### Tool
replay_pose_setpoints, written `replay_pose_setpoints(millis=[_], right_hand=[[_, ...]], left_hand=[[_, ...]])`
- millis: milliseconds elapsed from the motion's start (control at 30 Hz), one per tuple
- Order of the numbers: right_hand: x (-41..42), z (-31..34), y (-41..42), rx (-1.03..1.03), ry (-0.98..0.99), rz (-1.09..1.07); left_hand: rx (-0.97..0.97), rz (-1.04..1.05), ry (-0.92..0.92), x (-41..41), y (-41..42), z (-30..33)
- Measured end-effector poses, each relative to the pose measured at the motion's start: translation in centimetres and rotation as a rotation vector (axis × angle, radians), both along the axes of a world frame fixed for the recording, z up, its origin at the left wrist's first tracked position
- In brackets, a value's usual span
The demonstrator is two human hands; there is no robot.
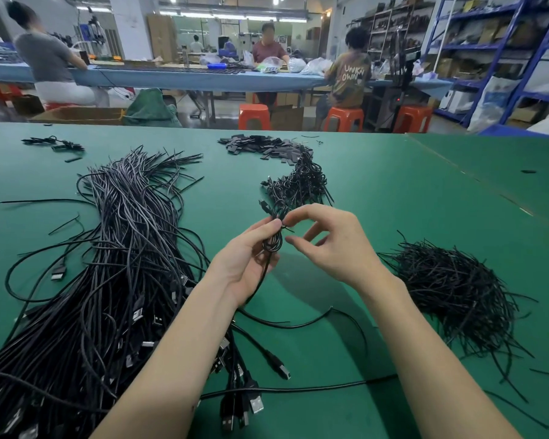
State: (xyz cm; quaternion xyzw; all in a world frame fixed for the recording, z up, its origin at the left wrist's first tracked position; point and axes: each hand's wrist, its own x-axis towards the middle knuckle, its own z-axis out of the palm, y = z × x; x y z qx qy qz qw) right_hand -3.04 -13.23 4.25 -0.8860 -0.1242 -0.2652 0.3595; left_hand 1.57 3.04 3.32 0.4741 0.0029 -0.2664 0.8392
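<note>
- Nearest the camera, below the coil, USB plugs (pixel 254 403) lie in a cluster on the green counter (pixel 393 191), with both bare forearms reaching up past them.
- Left grip (pixel 248 258) is clamped on the coil (pixel 273 240): its fingers curl round the small black loops and its thumb presses on top of them, holding the coil above the counter.
- From the coil, a loose tail of the same cable (pixel 298 325) runs down across the left palm and curves along the counter below.
- A thin black tie (pixel 288 229) sits at the top of the coil, one short end sticking out to the right.
- Right grip (pixel 333 245) is just right of the coil, thumb and forefinger apart and clamped on nothing; the forefinger tip touches the tie, the thumb tip hangs just under it, and the other fingers are loosely bent.
- Left of the coil, a big bundle of long black cables (pixel 124 248) sprawls over the counter.
- Right of the coil, well apart, lies a bristly heap of spare ties (pixel 450 286).
- Just beyond the coil sits a pile of tied coils (pixel 298 185); farther beyond is a scatter of flat black tags (pixel 260 145).
- Far beyond the coil, people sit on orange stools (pixel 254 115) at a blue bench (pixel 187 79).
</note>
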Motion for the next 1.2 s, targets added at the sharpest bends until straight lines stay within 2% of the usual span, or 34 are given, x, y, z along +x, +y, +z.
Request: replay_pose_setpoints(millis=[267,400,467,533,633,667,700,733,900,1000,1133,1200], right_hand=[[0.0,-0.1,-0.4,-0.105,-0.136,-0.008],[0.0,0.0,-0.7,-0.091,-0.136,-0.012],[0.0,0.2,-0.7,-0.018,-0.042,-0.006],[-0.1,0.5,-0.7,0.226,0.199,0.019],[-0.4,1.2,-1.1,0.929,0.739,0.173],[-0.5,1.3,-1.1,1.097,0.843,0.208],[-0.6,1.3,-1.1,1.159,0.884,0.231],[-0.6,1.3,-1.0,1.101,0.863,0.237],[-0.7,1.8,-0.8,0.361,0.34,0.171],[-0.7,1.8,-0.9,0.04,0.148,0.055],[-0.7,1.7,-0.8,-0.043,0.031,-0.021],[-0.6,1.3,-0.4,0.044,0.017,-0.064]], left_hand=[[-0.17,-0.136,0.244,0.0,0.3,0.1],[-0.126,-0.153,0.246,0.1,0.3,-0.1],[-0.069,-0.13,0.181,0.0,0.3,-0.2],[0.027,-0.103,0.03,-0.1,0.2,-0.3],[0.043,-0.138,-0.153,-0.4,0.0,-0.1],[0.03,-0.152,-0.175,-0.5,0.0,0.0],[0.03,-0.155,-0.176,-0.6,0.0,0.1],[0.041,-0.15,-0.155,-0.5,0.0,0.1],[-0.067,-0.104,0.094,0.1,0.2,0.2],[-0.071,-0.128,0.143,0.0,0.3,0.0],[-0.009,-0.143,0.139,-0.1,0.3,-0.1],[0.024,-0.11,0.06,-0.1,0.1,-0.2]])
